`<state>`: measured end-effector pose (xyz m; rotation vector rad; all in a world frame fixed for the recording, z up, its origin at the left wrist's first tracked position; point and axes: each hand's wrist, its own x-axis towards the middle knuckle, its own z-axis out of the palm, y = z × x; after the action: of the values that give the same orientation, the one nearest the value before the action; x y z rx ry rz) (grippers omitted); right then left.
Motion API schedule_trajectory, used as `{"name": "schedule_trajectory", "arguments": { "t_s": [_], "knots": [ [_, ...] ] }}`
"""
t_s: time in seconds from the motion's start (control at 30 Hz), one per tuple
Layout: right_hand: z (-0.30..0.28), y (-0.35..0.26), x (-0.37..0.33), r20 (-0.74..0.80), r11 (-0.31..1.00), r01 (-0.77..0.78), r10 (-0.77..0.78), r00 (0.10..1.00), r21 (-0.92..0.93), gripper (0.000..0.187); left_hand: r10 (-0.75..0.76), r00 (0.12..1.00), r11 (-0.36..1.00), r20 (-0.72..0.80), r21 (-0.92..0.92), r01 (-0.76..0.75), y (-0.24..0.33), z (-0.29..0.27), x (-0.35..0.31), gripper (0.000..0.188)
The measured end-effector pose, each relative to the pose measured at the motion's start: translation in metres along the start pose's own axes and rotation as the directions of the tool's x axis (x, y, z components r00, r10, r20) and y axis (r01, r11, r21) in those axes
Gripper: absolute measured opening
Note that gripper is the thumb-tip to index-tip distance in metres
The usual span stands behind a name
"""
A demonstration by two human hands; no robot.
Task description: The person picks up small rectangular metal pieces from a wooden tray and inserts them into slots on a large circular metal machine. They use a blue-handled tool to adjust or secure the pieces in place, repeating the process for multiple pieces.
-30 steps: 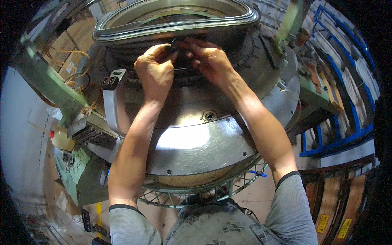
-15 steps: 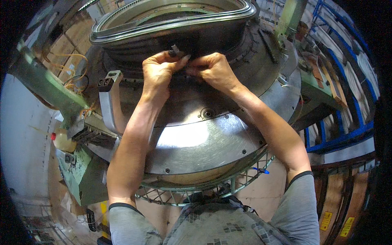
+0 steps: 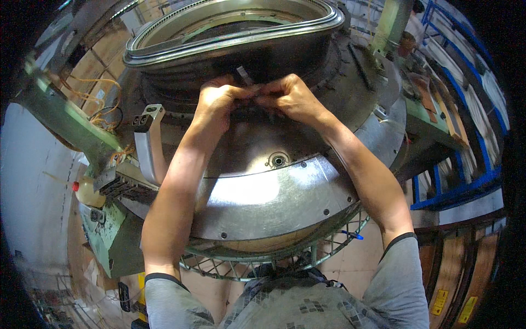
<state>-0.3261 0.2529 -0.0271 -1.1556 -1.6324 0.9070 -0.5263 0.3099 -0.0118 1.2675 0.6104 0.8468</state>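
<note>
My left hand (image 3: 216, 105) and my right hand (image 3: 293, 101) meet in front of the dark side wall of a large round machine (image 3: 285, 60), fingertips nearly touching. Both hands are closed in a pinch. What lies between the fingertips is too small and dark to name. A small pale metal strip (image 3: 241, 72) sticks up just behind the fingers of my left hand; whether that hand grips it, I cannot tell. Below the hands, a shiny curved metal plate (image 3: 274, 192) with screws runs along the machine's near side. A round fitting (image 3: 279, 160) sits at its upper edge.
An upright metal bracket (image 3: 149, 145) stands left of my left forearm. Green machine posts (image 3: 74, 120) rise at the left and far right. A plastic bottle with a red cap (image 3: 87, 192) is at the left. Blue racking (image 3: 460, 181) stands at the right.
My hands remain close together at the machine wall, and their fingertips have drawn nearer each other. The dark piece above my left fingers no longer shows; a pale strip stands up there. The view has shifted slightly.
</note>
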Motion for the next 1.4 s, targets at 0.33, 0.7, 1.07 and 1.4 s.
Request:
{"name": "schedule_trajectory", "arguments": {
  "t_s": [0.33, 0.7, 1.07, 1.4],
  "knots": [
    [0.012, 0.024, -0.001, -0.330, 0.951, 0.183, -0.262, 0.907, -0.251, 0.017, -0.001, 0.995, 0.932, -0.104, -0.361, -0.037, -0.004, 0.011, 0.000, 0.009],
    [0.022, 0.033, -0.002, -0.402, 0.875, 0.205, -0.395, 0.826, -0.438, 0.013, 0.721, 0.577, -0.083, 0.384, 0.874, -0.479, -0.011, 0.016, -0.004, 0.017],
    [0.019, 0.032, -0.002, -0.390, 0.842, 0.213, -0.435, 0.811, -0.496, 0.013, 0.673, 0.647, -0.077, 0.358, 0.904, -0.420, -0.021, 0.017, -0.003, 0.022],
    [0.019, 0.030, -0.002, -0.396, 0.831, 0.214, -0.451, 0.800, -0.514, 0.015, 0.707, 0.604, -0.075, 0.368, 0.889, -0.453, -0.021, 0.018, -0.001, 0.018]
  ]
}}
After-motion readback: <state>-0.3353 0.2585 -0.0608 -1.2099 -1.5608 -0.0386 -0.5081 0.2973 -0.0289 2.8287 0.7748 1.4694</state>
